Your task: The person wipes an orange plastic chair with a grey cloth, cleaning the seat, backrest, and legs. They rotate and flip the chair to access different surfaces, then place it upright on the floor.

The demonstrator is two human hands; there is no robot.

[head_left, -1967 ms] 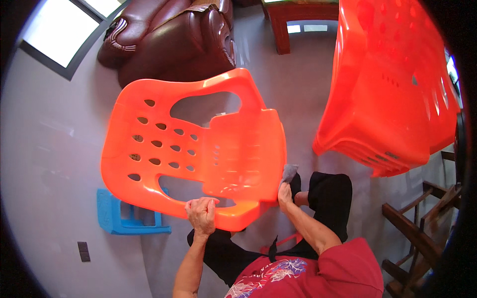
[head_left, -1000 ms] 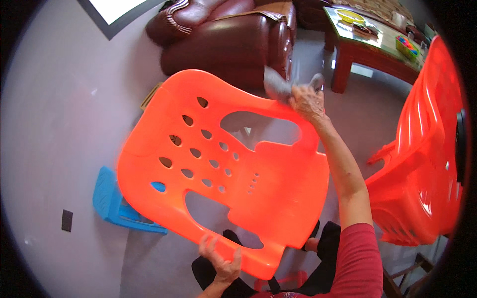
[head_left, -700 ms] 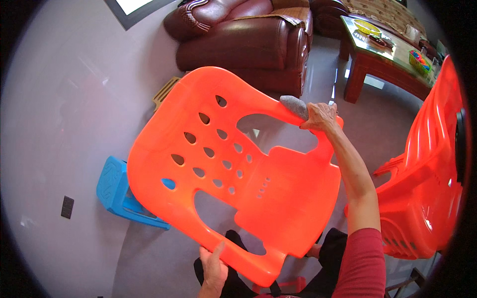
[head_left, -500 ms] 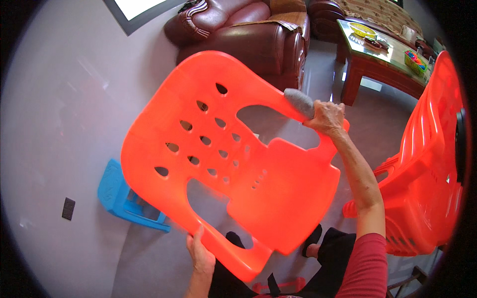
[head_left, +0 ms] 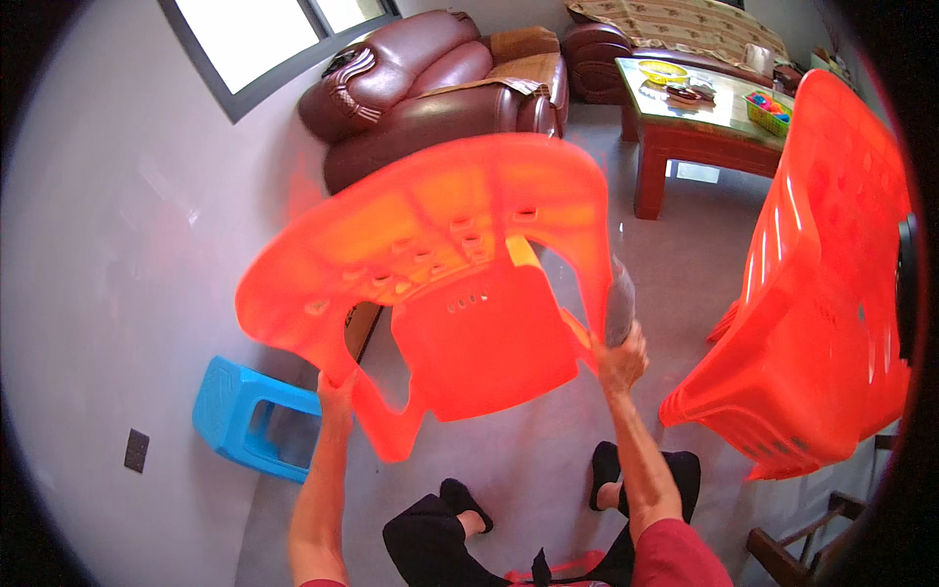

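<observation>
We look down from head height at our own two bare arms, raised and holding up an orange plastic chair in front of us; the chair is tipped over, so that we see the ribbed underside of its seat and back, with its legs not clearly told apart from the shell. Our left hand comes up from the lower edge and closes around the chair's lower left rim, fingers wrapped over the edge and mostly hidden behind the plastic; our right hand grips the rim on the right side, fingers curled tight, and pinches a grey cloth against the chair, the cloth standing up above the knuckles. The chair hangs clear of the floor, between both hands, above our knees and our feet in dark slippers.

To the left, against the pale wall, a small blue plastic stool stands on the grey floor, just below the chair's left edge; to the right, well apart from our hands, a stack of more orange chairs leans tall. Beyond the held chair stands a dark brown leather armchair, and farther right a wooden coffee table with small things on it, too small to tell.
</observation>
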